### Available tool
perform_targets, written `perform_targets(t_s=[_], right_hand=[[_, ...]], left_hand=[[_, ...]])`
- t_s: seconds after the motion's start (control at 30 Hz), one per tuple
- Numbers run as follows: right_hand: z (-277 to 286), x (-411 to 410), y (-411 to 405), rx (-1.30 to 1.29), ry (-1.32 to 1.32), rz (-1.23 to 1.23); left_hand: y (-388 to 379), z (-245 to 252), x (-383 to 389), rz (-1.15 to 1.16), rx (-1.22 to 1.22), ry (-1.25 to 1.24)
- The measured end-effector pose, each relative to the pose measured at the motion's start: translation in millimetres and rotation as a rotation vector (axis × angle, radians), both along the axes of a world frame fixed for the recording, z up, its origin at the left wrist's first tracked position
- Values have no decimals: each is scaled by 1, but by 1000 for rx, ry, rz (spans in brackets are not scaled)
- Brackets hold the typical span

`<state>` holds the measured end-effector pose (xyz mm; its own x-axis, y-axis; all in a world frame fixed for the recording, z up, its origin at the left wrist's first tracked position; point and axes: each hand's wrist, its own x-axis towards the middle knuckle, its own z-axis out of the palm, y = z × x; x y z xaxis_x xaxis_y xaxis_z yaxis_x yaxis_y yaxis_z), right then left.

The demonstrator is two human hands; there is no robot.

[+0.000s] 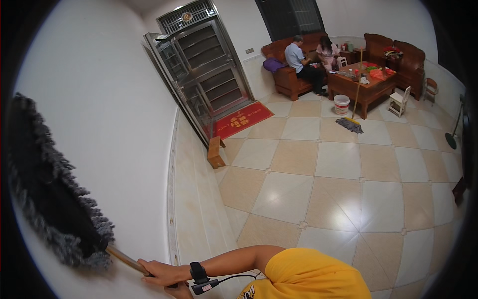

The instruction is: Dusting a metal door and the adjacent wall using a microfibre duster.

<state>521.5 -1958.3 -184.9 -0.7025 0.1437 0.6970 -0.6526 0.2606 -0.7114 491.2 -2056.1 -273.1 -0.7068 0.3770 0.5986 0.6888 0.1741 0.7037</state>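
Observation:
My right hand [163, 273] grips the handle [127, 258] of a flat dust mop, close to its head. A black strap with a small cabled device sits on my right wrist. Just below, my left hand [181, 290] is partly cut off by the bottom edge; it appears closed around the same handle. The mop head [56, 187] has a dark backing and a grey yarn fringe. It is raised at the far left, in front of the white wall [112, 112]; whether it touches the wall cannot be told.
A small wooden stool [216, 152] stands by the open metal door [179, 89], near a red doormat [242, 119]. Farther off are a string mop [350, 125], a white bucket [341, 104] and a wooden table [364, 88]. Two people sit on a wooden sofa [285, 83].

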Motion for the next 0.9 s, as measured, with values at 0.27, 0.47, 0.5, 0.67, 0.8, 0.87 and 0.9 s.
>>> perform_targets(t_s=[0.27,0.47,0.5,0.67,0.8,0.87,0.9], right_hand=[[-45,-38,84,-412,-242,22],[-98,-59,140,-767,-454,28],[-106,-61,146,-763,-421,27],[-126,-62,170,-818,-462,70],[-119,-59,193,-654,-400,73],[-108,-57,205,-510,-288,77],[-100,-55,210,-501,-260,80]], left_hand=[[59,-1,-23,-30,-224,-220],[94,-16,-50,-100,-543,-198],[99,-16,-50,-40,-678,-164],[125,-13,-31,-14,-679,-199],[150,-15,-21,31,-641,-234],[165,-21,-18,129,-629,-271],[175,-24,-16,128,-623,-269]])
